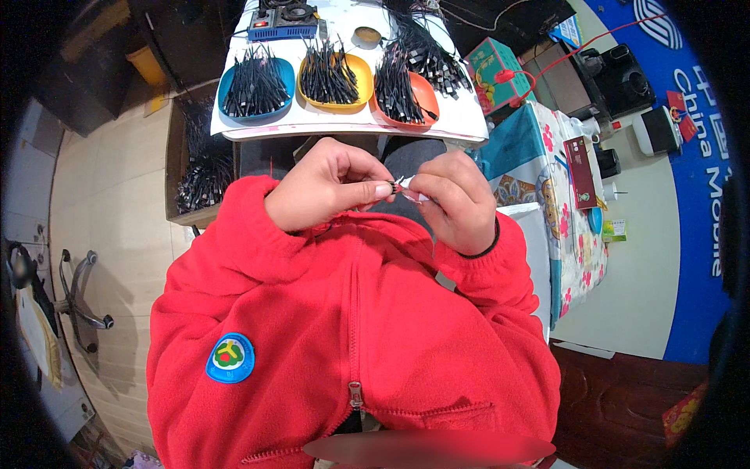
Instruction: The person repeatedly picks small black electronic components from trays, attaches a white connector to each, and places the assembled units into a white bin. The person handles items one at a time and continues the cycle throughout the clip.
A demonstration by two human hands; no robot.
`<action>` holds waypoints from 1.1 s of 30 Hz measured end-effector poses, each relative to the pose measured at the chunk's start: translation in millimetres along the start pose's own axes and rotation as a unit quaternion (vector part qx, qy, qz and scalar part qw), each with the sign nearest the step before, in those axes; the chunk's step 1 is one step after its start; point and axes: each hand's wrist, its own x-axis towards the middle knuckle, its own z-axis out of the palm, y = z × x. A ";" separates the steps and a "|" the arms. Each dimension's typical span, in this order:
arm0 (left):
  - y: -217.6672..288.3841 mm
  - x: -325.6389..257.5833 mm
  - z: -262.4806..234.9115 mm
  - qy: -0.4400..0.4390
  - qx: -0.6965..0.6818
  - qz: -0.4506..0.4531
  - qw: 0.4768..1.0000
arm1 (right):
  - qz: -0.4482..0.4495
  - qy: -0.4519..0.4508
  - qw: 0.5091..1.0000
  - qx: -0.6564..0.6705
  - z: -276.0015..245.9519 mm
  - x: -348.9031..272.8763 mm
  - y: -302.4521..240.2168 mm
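Note:
My left hand (328, 184) and my right hand (458, 197) meet in front of my chest, over my lap. Between the left thumb and fingers is a small dark wire end (395, 188), pinched near its tip; most of it is hidden. The right fingers are closed on a small white piece (409, 187), which touches or nearly touches the wire end; its kind is too small to make out. Beyond my hands, bundles of short black cables lie in a blue bowl (224, 86), a yellow bowl (365, 76) and an orange bowl (426, 92).
The bowls stand along the near edge of a white table (297, 130). Behind them are a blue bench device (283, 30), a small round tin (366, 36) and more cables (430, 59). A cardboard box (178, 168) of cables stands at left; a flowered tablecloth (556, 203) is at right.

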 end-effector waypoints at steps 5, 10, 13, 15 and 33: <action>-6.1 1.6 12.2 0.094 0.327 0.215 0.915 | 0.104 -0.067 0.991 0.040 3.0 -12.3 10.0; -7.9 2.0 17.5 0.098 0.612 0.335 0.710 | 0.457 -0.063 0.629 0.626 17.7 -25.2 21.5; -6.4 4.0 6.5 0.091 0.455 0.271 0.843 | 0.466 -0.089 0.736 0.483 12.1 -27.4 18.1; -6.6 2.9 1.7 0.092 0.324 0.188 0.922 | 0.302 -0.025 0.930 0.207 6.6 -27.3 8.5; -31.2 6.8 22.7 0.183 0.498 0.345 0.775 | 0.495 0.027 0.691 0.526 29.6 -36.2 2.6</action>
